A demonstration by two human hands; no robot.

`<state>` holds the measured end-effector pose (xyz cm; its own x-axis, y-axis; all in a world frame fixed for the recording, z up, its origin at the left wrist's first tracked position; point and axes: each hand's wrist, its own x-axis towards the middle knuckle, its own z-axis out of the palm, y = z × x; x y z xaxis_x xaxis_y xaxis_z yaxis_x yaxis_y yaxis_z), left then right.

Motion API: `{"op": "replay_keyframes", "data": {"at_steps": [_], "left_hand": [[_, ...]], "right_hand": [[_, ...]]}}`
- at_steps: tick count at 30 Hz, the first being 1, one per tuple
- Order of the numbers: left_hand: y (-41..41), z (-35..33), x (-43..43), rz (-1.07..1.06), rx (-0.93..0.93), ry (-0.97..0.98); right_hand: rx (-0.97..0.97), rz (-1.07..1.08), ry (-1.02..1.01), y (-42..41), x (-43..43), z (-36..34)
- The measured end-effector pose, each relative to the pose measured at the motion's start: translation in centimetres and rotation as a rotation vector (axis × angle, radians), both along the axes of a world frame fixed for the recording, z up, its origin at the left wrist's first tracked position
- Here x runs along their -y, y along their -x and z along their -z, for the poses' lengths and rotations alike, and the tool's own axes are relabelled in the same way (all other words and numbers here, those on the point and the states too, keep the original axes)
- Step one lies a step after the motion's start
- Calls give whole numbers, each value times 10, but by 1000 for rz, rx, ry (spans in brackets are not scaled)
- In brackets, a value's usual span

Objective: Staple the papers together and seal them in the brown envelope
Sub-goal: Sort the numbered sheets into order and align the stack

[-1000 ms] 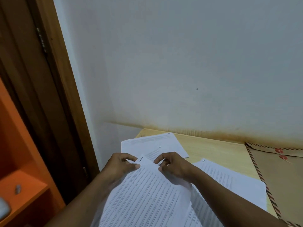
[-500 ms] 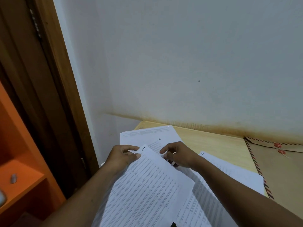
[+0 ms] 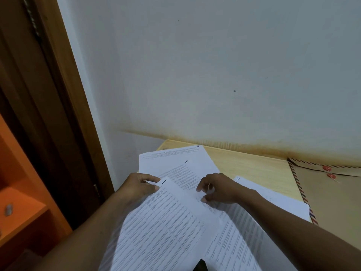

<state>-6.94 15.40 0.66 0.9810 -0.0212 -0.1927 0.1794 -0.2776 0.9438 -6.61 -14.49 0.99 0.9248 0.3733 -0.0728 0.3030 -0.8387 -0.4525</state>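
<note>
Over on the right edge of the desk lies the brown envelope, flap folded down, with two red string-tie discs and a red-and-blue striped border. Whether anything is inside cannot be told from here. On the left, an orange shelf holds one small grey object, too blurred to name.

Now the papers, all printed sheets with handwritten numbers in their corners. The top sheet carries a "1" at its upper corner. Behind it a sheet marked "4", further back one marked "6" against the wall, and to the right a sheet marked "5" beside the envelope. The printed text itself is too fine to read.

The left hand pinches the top corner of sheet 1 between thumb and fingers, right by the numeral. The right hand is curled over the overlapping sheets just to the right, fingertips down on the paper, thumb and forefinger close together; whether they have closed on a sheet I cannot tell.

Against half a second ago: the right hand has slid rightward, away from the left, so the gap between the two has widened. Sheet 1's corner stays in the left hand's pinch.
</note>
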Motion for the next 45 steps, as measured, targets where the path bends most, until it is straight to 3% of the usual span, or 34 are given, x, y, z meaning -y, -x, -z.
{"op": "replay_keyframes", "data": {"at_steps": [5,16,33,37,40,45], "left_hand": [[-1,4,-1,7,-19,11],[-3,7,5,33,-53,41],[2,-5,15,58,-22,24],[4,-2,19,65,-33,37],[4,-5,20,49,-16,60],[4,-26,23,71,41,59]], "right_hand": [[-69,-57,98,-3,1,-5],[-41,-33,66,-11,4,0],[10,24,224,-14,-3,-10],[16,60,169,-20,-1,-15],[52,62,112,-24,2,-22],[282,74,115,-30,4,-44]]}}
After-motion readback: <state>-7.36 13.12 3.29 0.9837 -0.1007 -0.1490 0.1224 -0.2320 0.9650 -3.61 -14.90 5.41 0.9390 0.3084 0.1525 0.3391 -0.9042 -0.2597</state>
